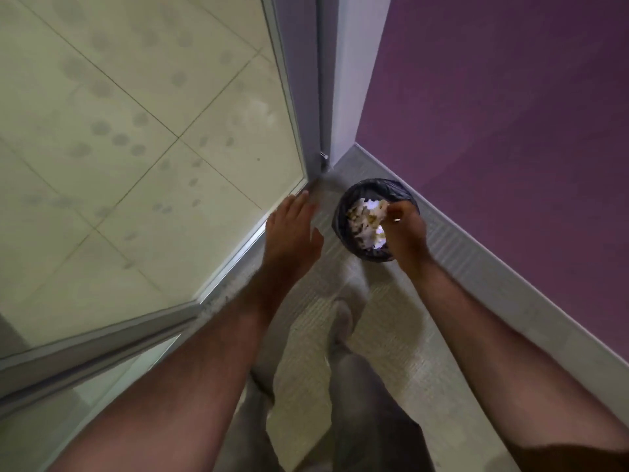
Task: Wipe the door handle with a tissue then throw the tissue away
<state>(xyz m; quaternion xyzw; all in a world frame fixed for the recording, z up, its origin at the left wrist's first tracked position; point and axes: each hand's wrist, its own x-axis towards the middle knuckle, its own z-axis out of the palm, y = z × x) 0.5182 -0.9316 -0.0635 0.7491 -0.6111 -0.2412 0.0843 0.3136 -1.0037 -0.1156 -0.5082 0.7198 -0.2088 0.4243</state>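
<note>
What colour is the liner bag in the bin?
Black, seen in the head view.

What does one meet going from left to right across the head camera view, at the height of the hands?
Glass door panel with grey metal frame → open left hand → small round bin with black plastic liner → right hand over the bin → pale grey skirting board → purple wall.

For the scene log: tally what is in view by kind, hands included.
Bare hands: 2, left hand open, right hand over the bin
Small round bins with black liner: 1
Glass doors with grey metal frame: 1
Total: 4
</note>
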